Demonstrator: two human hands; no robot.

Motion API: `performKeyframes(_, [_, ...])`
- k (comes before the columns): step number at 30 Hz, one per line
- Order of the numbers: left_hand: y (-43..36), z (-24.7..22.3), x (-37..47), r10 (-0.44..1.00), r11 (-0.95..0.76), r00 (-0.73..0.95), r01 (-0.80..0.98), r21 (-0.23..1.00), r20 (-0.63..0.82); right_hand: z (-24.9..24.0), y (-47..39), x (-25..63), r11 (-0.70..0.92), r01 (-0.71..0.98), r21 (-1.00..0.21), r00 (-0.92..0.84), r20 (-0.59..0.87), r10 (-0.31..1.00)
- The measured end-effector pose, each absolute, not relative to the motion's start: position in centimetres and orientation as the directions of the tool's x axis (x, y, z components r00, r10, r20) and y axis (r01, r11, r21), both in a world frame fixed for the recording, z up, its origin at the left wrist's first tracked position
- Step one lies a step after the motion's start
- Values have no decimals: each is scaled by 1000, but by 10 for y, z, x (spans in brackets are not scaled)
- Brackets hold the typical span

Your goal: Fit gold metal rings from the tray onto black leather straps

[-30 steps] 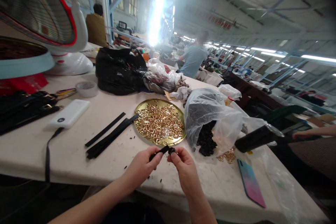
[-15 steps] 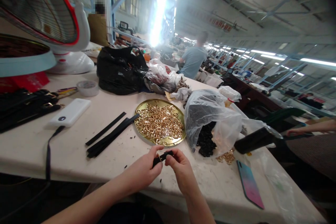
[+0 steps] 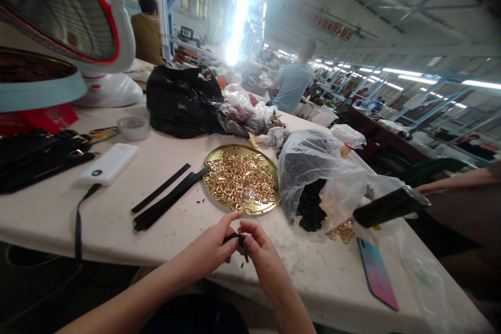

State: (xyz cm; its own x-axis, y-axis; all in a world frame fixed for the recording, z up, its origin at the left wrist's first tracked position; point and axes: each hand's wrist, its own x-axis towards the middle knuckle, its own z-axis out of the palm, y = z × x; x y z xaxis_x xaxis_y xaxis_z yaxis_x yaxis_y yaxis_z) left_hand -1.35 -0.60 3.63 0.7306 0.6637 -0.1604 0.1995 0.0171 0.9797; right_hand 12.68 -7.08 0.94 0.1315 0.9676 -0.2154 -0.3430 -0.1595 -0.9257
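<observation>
My left hand point(image 3: 211, 247) and my right hand point(image 3: 260, 255) meet above the near edge of the white table point(image 3: 117, 235). Together they pinch a short black strap piece point(image 3: 241, 242) that hangs down between the fingertips. Just beyond them lies a round gold tray point(image 3: 211, 159) heaped with small gold metal fittings point(image 3: 242, 177). To its left rest several long black strips point(image 3: 168, 198). On the right, a clear plastic bag point(image 3: 317, 167) spills small black pieces point(image 3: 311, 209).
A white power bank point(image 3: 108, 163) with a black cable lies at left, next to black straps point(image 3: 35, 154) and a fan point(image 3: 58, 15). A black bag point(image 3: 180, 99) sits at the back. A phone point(image 3: 377, 273) lies at right. Another person's arm point(image 3: 454, 182) reaches in; other people stand behind.
My hands have drawn slightly nearer and lower. The black strap piece has turned from lying across the fingertips to hanging downward between them.
</observation>
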Motion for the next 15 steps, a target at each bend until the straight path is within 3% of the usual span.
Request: performKeyframes(15, [-8, 32, -18, 705, -190, 680, 456, 870, -202, 0, -76, 135, -319, -377, -870, -91, -308, 947])
